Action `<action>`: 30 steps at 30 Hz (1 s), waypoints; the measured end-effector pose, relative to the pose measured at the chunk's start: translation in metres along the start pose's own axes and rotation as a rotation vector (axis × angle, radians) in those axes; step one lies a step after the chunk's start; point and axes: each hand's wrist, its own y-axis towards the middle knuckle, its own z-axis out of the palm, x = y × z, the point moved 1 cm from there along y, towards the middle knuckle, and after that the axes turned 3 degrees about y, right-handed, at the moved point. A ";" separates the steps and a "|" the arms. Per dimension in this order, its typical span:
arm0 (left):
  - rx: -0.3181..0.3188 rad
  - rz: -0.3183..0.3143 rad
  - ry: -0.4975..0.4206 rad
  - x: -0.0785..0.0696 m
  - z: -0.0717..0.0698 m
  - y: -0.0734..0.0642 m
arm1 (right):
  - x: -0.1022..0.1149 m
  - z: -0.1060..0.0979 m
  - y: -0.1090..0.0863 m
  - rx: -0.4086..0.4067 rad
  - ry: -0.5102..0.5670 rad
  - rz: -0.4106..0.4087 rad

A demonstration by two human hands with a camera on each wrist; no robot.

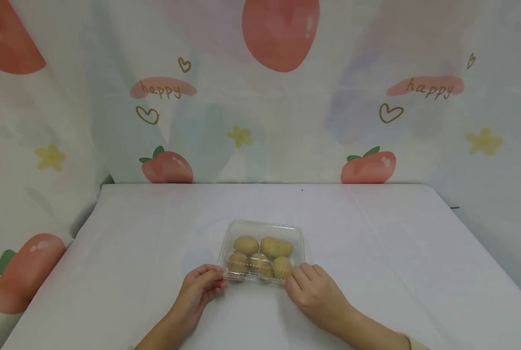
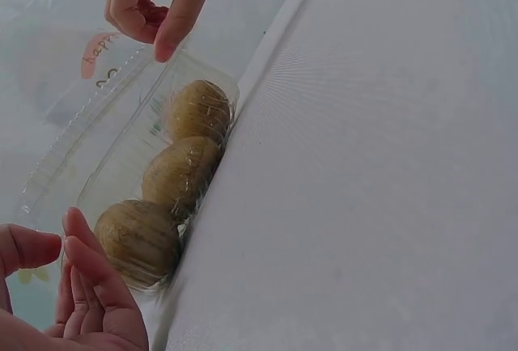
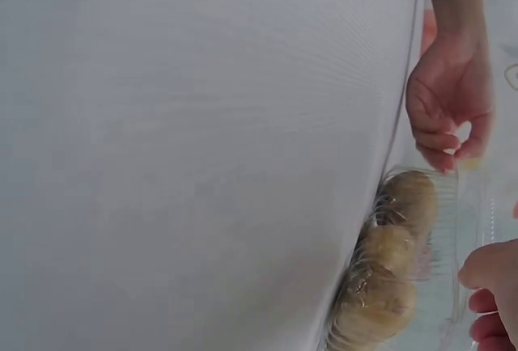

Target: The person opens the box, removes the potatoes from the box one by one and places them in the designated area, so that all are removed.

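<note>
A clear plastic clamshell box [image 1: 264,227] rests on the table with several potatoes [image 1: 276,247] inside. Both hands are at its near side. My left hand [image 1: 201,287] pinches the rim at the near left corner between thumb and fingertips; the left wrist view shows this pinch close up. At the near right corner, my right hand [image 1: 317,294] grips the rim with thumb and curled fingers. Three potatoes [image 2: 182,175] line the near wall in the left wrist view. Whether the lid is fully pressed down, I cannot tell.
A white cloth covers the table [image 1: 155,218]. Behind it hangs a patterned curtain [image 1: 286,121] with printed fruit, hearts and flowers, and the same fabric runs along the left and right sides. The table's far edge [image 1: 260,183] meets the curtain.
</note>
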 end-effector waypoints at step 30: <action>-0.038 0.021 0.073 -0.002 0.001 0.000 | -0.014 0.000 0.003 0.092 0.045 -0.035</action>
